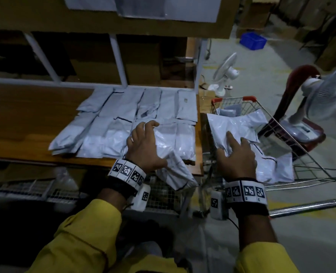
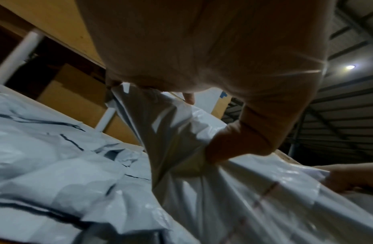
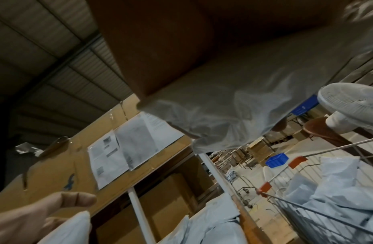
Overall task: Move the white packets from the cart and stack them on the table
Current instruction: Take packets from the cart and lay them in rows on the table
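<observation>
Glossy, crumpled white packets (image 1: 236,125), one in each hand's grip.

bare wood lies open on the desk (image 1: 25,115) left of the laid-out packets (image 1: 123,119); white shelf posts (image 1: 117,60) stand behind, and the cart's wire wall (image 1: 293,138) hems its right side.

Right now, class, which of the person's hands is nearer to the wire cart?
Right. The right hand holds a white packet over the near corner of the cart; the left hand grips another packet at the table edge, beside the cart.
</observation>
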